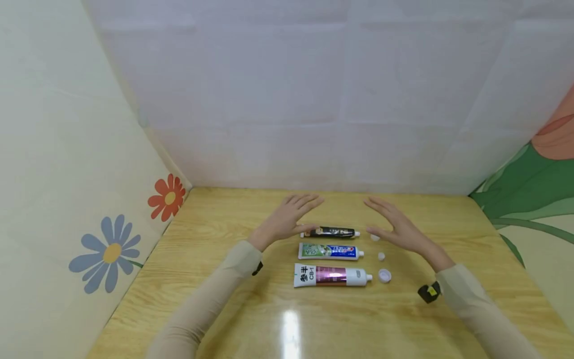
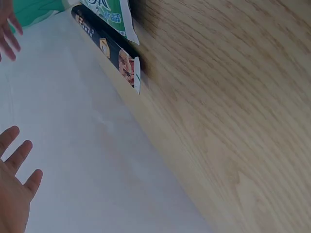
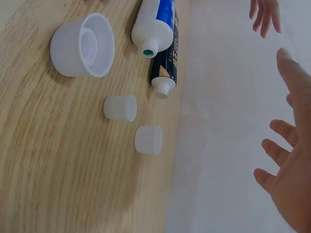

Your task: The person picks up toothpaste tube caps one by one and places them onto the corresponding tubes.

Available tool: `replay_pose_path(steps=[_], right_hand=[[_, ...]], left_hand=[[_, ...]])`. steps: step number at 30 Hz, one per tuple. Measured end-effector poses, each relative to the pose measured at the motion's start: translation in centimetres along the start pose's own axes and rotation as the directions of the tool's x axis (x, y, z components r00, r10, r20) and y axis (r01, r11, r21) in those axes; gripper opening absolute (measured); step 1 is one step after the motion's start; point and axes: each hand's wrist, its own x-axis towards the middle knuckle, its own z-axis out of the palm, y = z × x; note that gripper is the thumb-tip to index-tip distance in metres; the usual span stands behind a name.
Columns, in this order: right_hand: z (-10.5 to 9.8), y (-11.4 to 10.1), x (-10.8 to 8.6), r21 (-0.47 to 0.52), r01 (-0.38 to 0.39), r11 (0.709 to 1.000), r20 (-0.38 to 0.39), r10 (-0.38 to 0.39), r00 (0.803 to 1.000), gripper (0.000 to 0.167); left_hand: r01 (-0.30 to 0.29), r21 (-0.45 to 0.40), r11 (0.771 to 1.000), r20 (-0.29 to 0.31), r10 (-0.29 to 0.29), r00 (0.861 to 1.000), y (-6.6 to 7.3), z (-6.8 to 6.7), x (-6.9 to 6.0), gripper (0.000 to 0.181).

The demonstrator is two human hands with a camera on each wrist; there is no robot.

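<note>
The table (image 1: 215, 214) is stretching from a flowered wall (image 1: 40, 164) on the left to a leaf-patterned wall (image 1: 506, 189) on the right, its far edge meeting a white sheet (image 1: 278, 99), with bare wood showing on either side. The left hand (image 1: 287, 219) is hovering beside the back of the tubes, fingers straight, thumb apart, holding nothing. Mid-table, well inside the edges, a black tube (image 1: 338, 232) is lying farthest back, a green-and-blue tube (image 1: 329, 251) in the middle and a white-and-pink tube (image 1: 332, 275) nearest; their long axes are running left to right, nearly parallel, uncapped nozzles pointing right. Just beyond these, two small caps (image 1: 381, 256) and one large cap (image 1: 384, 275) are sitting in a row. The right hand (image 1: 399, 229) is hovering near the farthest cap, fingers extended, thumb apart, gripping nothing. In the head view, the left thumb is overlapping the black tube's left end, the right thumb is partly hiding the farthest cap, and the frame's bottom is cutting off both sleeves (image 1: 202, 304).
</note>
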Motion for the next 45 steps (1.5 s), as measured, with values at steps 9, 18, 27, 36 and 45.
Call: replay_pose_path(steps=[9, 18, 27, 36, 45], right_hand=[[0.4, 1.1, -0.7, 0.139, -0.089, 0.986, 0.019, 0.087, 0.996, 0.067], [0.8, 2.2, -1.0, 0.172, -0.124, 0.977, 0.036, 0.119, 0.992, 0.063], [1.2, 2.5, -1.3, 0.19, -0.173, 0.966, 0.056, 0.165, 0.985, 0.058], [1.4, 3.0, -1.9, 0.233, -0.253, 0.939, 0.126, 0.228, 0.965, 0.055], [2.1, 4.2, -2.4, 0.244, -0.272, 0.931, 0.137, 0.245, 0.96, 0.052]], left_hand=[[0.035, -0.045, 0.998, 0.042, -0.033, 0.999, -0.3, 1.2, -0.1, 0.071], [0.068, -0.074, 0.995, 0.09, -0.061, 0.994, -0.5, 1.7, -0.1, 0.071], [0.106, -0.106, 0.989, 0.146, -0.09, 0.985, -0.7, 2.4, -0.2, 0.075], [0.168, -0.165, 0.972, 0.221, -0.129, 0.967, -0.7, 3.4, -0.3, 0.074], [0.193, -0.179, 0.965, 0.304, -0.132, 0.943, -0.9, 4.7, -0.4, 0.079]])
